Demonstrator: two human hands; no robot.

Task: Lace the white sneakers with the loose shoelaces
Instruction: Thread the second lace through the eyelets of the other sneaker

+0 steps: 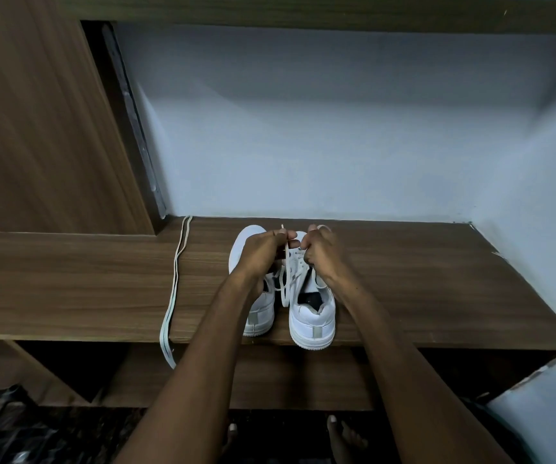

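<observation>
Two white sneakers stand side by side on a wooden shelf (403, 289), heels toward me. The left sneaker (259, 313) is partly hidden under my left forearm. Over the toe end of the right sneaker (311, 316) both hands work a white shoelace (286, 279). My left hand (263, 252) pinches one end of the lace, whose tip sticks up past the fingers. My right hand (320, 252) grips the other part of the lace near the front eyelets. Slack lace hangs down between the two shoes. A second loose shoelace (174, 286) lies doubled on the shelf to the left, its loop hanging over the front edge.
A pale wall rises behind the shelf and on the right. A wooden panel (45, 128) stands at the left, a wooden board overhead. Below the shelf is a dark open space; my bare feet (343, 437) stand on a dark floor.
</observation>
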